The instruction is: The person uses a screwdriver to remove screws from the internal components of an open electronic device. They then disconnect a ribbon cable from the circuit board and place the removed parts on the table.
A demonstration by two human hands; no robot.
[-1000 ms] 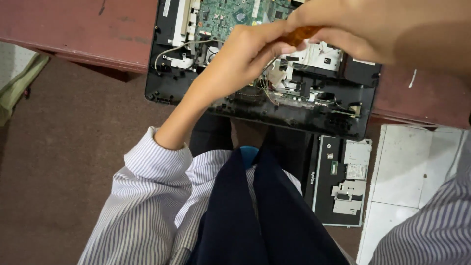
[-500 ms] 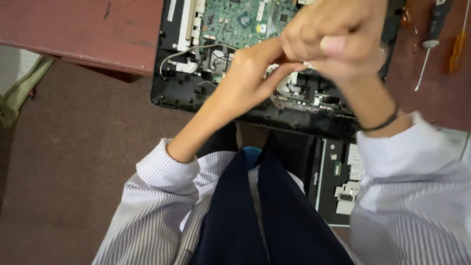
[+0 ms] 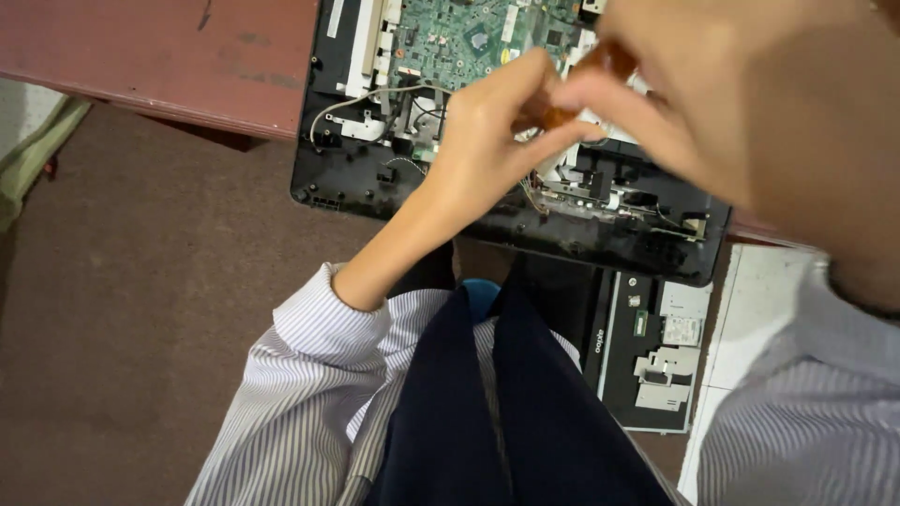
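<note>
An opened black laptop base [image 3: 356,178] lies on a reddish-brown table [image 3: 187,66], with its green circuit board [image 3: 469,37] and white wiring bare. Over it my left hand [image 3: 487,150] pinches a small orange-brown piece [image 3: 553,117] between thumb and fingers. My right hand [image 3: 741,103], large and blurred close to the camera, grips the same piece from the other side. The piece is partly hidden by both sets of fingers.
A black panel with metal plates [image 3: 647,347] lies below the laptop, near my lap. Brown floor [image 3: 122,328] spreads to the left, pale tiles [image 3: 759,309] to the right. The laptop's front edge overhangs the table.
My right hand has risen nearer the camera and now covers the tools at the right of the table. Both hands stay together on the orange-brown piece over the laptop.
</note>
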